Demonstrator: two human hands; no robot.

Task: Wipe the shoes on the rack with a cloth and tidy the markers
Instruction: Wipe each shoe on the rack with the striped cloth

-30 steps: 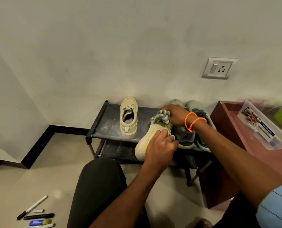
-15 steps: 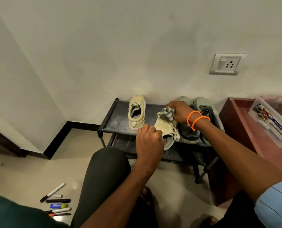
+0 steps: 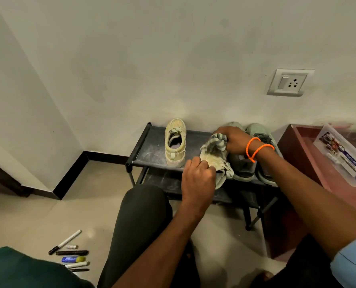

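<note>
Since a second ago, the yellow shoe (image 3: 213,163) is turned on the rack (image 3: 150,150), gripped by the left hand (image 3: 198,179) while the striped cloth (image 3: 217,143) (soft, limp) is bunched in the right hand (image 3: 234,140); light and pliable, it seems best held at the sole.

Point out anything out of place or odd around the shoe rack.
The markers lie loose on the floor at lower left, not gathered. One yellow shoe stands alone on the rack while its mate is off its spot, held by the left hand as the right hand presses a striped cloth on it.
</note>
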